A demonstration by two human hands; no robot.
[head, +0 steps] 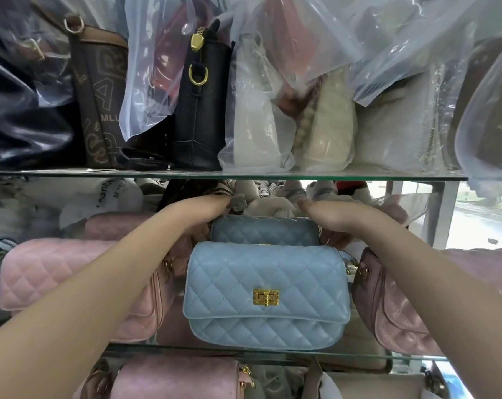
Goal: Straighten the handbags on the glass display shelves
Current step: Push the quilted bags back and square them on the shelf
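Note:
A light blue quilted handbag (pixel 265 295) with a gold clasp stands upright at the front of the middle glass shelf (pixel 272 354). A darker blue quilted handbag (pixel 264 230) stands right behind it. My left hand (pixel 212 207) reaches over the rear bag's left top corner. Its fingertips touch a grey-beige item (pixel 239 201) behind the bag, and its grip is hidden. My right hand (pixel 326 216) lies over the rear bag's right end, with the thumb curled down beside it.
Pink quilted bags (pixel 71 280) stand to the left and a mauve one (pixel 411 300) to the right. The upper glass shelf (pixel 244 174) carries brown, black and plastic-wrapped cream bags just above my hands. More pink bags (pixel 174 381) sit on the shelf below.

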